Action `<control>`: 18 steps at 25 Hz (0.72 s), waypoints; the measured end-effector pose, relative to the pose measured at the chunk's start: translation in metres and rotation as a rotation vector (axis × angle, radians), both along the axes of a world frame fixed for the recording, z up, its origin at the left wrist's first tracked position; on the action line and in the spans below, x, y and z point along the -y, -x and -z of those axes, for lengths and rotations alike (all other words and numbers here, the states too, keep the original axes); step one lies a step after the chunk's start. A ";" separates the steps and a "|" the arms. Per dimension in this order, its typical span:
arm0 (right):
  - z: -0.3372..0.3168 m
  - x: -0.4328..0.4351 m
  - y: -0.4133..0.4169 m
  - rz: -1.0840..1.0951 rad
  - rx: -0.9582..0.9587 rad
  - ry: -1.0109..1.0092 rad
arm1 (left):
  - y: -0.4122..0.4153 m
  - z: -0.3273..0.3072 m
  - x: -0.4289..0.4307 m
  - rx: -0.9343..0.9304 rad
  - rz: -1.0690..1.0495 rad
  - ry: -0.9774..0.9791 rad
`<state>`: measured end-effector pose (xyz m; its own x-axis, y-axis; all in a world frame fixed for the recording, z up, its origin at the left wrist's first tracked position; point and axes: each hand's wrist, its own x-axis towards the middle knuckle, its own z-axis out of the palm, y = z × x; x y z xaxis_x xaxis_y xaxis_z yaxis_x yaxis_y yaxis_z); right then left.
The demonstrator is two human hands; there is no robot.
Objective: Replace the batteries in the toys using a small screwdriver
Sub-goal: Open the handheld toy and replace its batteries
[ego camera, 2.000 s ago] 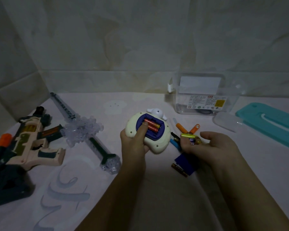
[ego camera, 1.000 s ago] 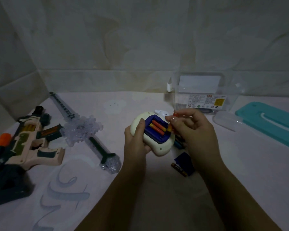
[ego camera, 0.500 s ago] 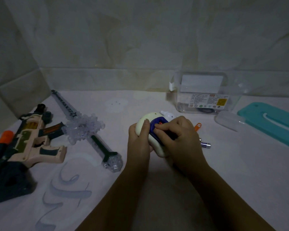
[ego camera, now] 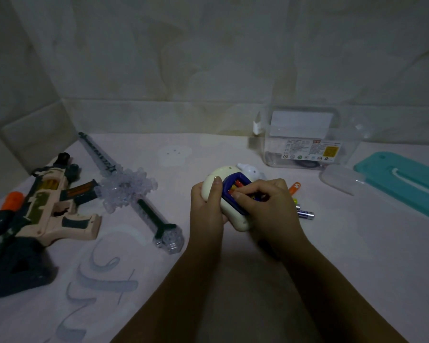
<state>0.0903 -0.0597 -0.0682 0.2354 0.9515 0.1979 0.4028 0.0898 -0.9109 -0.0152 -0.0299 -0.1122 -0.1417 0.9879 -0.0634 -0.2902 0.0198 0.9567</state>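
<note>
A cream toy [ego camera: 217, 175] with a dark blue battery bay [ego camera: 229, 184] is tilted up near the table's middle. My left hand [ego camera: 206, 204] grips its left side, thumb on the bay's rim. My right hand [ego camera: 265, 204] covers the bay's right part, fingertips pressing on the red-and-yellow batteries [ego camera: 235, 185] inside. Loose batteries [ego camera: 305, 212] and an orange-handled screwdriver [ego camera: 294, 188] lie just right of my right hand. Whether the right hand holds a battery is hidden.
A toy gun [ego camera: 52, 206] and a clear toy sword [ego camera: 126, 189] lie at the left, with a dark toy [ego camera: 13, 266] at the left edge. A clear plastic box [ego camera: 307, 139], a small clear lid [ego camera: 339, 177] and a teal lid [ego camera: 406, 179] are at the back right.
My right hand picked up a battery beside the toy, brought it over the bay and now presses down into it. My left hand tilted the toy more upright.
</note>
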 end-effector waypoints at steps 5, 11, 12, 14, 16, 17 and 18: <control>0.002 -0.001 -0.001 0.021 -0.183 0.106 | 0.000 0.002 -0.001 0.011 0.012 -0.008; -0.001 0.001 0.000 0.018 -0.271 0.161 | 0.002 0.003 -0.002 0.043 0.057 -0.045; -0.004 0.002 -0.004 -0.013 -0.248 0.165 | 0.002 0.005 -0.003 0.060 0.056 -0.056; -0.017 0.005 -0.021 -0.090 -0.160 0.220 | 0.004 0.005 -0.004 0.097 0.038 -0.062; -0.031 0.010 -0.049 -0.090 0.043 0.268 | 0.006 0.006 -0.005 0.125 0.035 -0.049; -0.035 0.013 -0.062 -0.072 0.173 0.312 | 0.006 0.006 -0.005 0.135 0.035 -0.039; -0.037 0.014 -0.071 -0.076 0.286 0.387 | 0.006 0.007 -0.005 0.143 0.036 -0.032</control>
<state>0.1618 -0.0737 -0.0312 0.1499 0.9804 -0.1275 0.6472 -0.1948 -0.7370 -0.0212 -0.0247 -0.1189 -0.0984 0.9939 -0.0493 -0.4232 0.0031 0.9060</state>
